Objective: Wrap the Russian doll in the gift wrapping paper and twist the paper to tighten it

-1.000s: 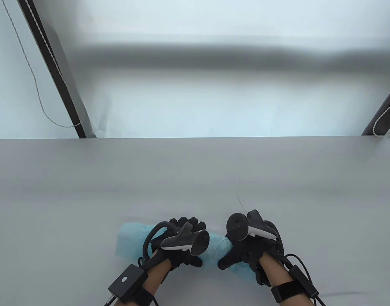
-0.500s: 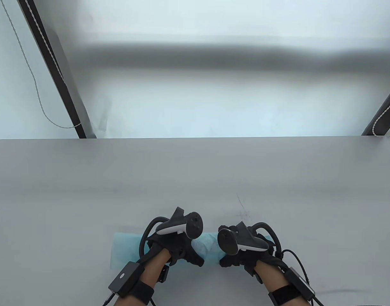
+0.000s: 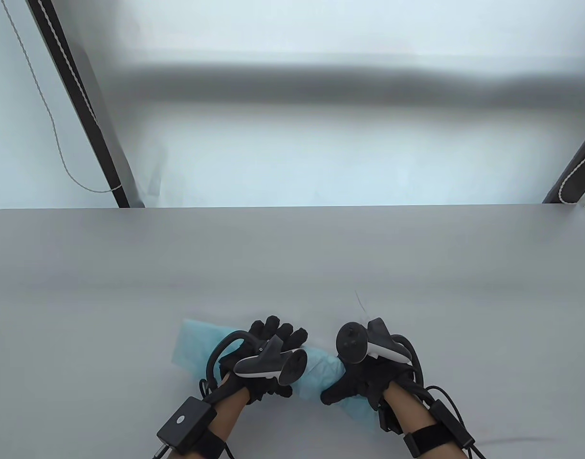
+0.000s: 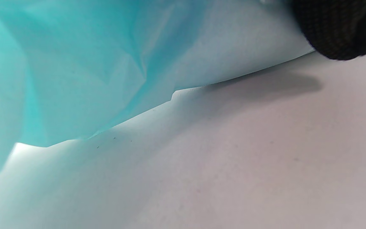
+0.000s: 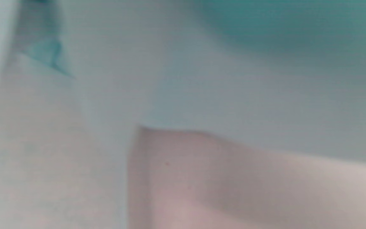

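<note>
Between your left hand (image 3: 266, 356) and right hand (image 3: 364, 377), both gripping it, lies the blue wrapping paper (image 3: 321, 373); the doll inside stays hidden from you.

The table view looks down from above the near edge of the table (image 3: 292, 267), facing the far edge and the wall beyond. Both wrist views sit very close to the tabletop, filled by the blue wrapping paper (image 4: 75, 63) that the table view shows by the near edge; the right wrist view is blurred.

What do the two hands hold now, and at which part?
Both grip the blue paper roll: the left hand left of its middle, the right hand near its right end.
</note>
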Tool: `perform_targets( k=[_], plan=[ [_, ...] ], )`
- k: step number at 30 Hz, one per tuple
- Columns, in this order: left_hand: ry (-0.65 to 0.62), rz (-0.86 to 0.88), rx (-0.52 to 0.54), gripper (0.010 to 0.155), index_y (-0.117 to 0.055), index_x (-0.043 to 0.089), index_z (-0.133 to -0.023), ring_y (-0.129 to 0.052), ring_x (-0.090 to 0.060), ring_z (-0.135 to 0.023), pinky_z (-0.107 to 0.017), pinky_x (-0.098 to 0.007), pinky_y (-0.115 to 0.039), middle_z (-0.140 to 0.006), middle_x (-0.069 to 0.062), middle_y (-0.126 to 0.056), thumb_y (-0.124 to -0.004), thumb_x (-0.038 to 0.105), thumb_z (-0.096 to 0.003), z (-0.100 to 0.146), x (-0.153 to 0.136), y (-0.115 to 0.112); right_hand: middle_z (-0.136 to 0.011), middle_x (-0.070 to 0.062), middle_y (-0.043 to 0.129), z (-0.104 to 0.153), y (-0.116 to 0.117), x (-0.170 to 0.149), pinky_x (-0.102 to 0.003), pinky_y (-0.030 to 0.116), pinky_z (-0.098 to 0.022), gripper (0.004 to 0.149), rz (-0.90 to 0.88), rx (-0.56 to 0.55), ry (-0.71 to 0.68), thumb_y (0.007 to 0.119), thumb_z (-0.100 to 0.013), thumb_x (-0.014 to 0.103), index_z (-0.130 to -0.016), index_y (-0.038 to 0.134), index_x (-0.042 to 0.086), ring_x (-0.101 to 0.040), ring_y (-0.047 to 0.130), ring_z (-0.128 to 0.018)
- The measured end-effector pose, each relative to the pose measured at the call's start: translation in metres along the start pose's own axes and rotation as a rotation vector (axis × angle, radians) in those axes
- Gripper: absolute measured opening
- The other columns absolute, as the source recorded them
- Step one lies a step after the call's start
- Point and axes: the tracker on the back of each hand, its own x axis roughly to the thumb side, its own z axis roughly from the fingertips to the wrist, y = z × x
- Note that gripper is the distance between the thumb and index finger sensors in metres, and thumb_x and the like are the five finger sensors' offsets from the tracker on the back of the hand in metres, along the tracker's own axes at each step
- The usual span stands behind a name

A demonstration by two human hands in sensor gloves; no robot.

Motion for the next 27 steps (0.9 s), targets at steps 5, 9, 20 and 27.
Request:
perform_targets(
  k=[5,9,20,27],
  plan=[
    [-0.006,0.064,0.016,0.111,-0.033,0.026,-0.115,-0.079,-0.038,-0.101,-0.073,-0.062,-0.061,-0.119,-0.006,-0.064,-0.091,0.072,-0.0327,-0.002,-0.005,0.000,-0.096,-0.016,0.090,0.006,0.001,0.005,-0.057,0.075,-0.066,0.105,0.111,-0.062,0.010,0.087,-0.041,0.077,-0.116,0.060,0.010,-0.033,0.095,-0.078],
    [0.008,0.154,-0.039,0.112,-0.039,0.024,-0.116,-0.084,-0.038,-0.094,-0.070,-0.062,-0.064,-0.116,-0.007,-0.070,-0.092,0.075,-0.0311,-0.006,-0.010,0.003,-0.106,-0.019,0.082,0.010,0.002,0.016,-0.061,0.069,-0.071,0.108,0.276,-0.158,0.019,0.090,-0.041,0.071,-0.120,0.050,0.010,-0.037,0.088,-0.089],
    [0.003,0.290,-0.260,0.112,-0.039,0.020,-0.116,-0.079,-0.040,-0.099,-0.070,-0.066,-0.062,-0.116,-0.010,-0.070,-0.088,0.077,-0.0335,-0.001,-0.015,0.001,-0.101,-0.017,0.086,0.009,0.007,0.026,-0.054,0.077,-0.066,0.102,0.314,-0.242,-0.122,0.095,-0.040,0.068,-0.117,0.056,0.011,-0.030,0.096,-0.078],
    [0.018,-0.066,-0.054,0.118,-0.020,0.018,-0.115,-0.035,-0.056,-0.115,-0.077,-0.073,-0.039,-0.128,-0.020,-0.033,-0.090,0.069,-0.0349,0.005,0.017,0.005,-0.091,-0.019,0.094,0.003,-0.001,0.018,-0.049,0.084,-0.057,0.102,0.141,-0.061,-0.075,0.096,-0.039,0.071,-0.112,0.066,0.005,-0.025,0.103,-0.065]
  ],
)
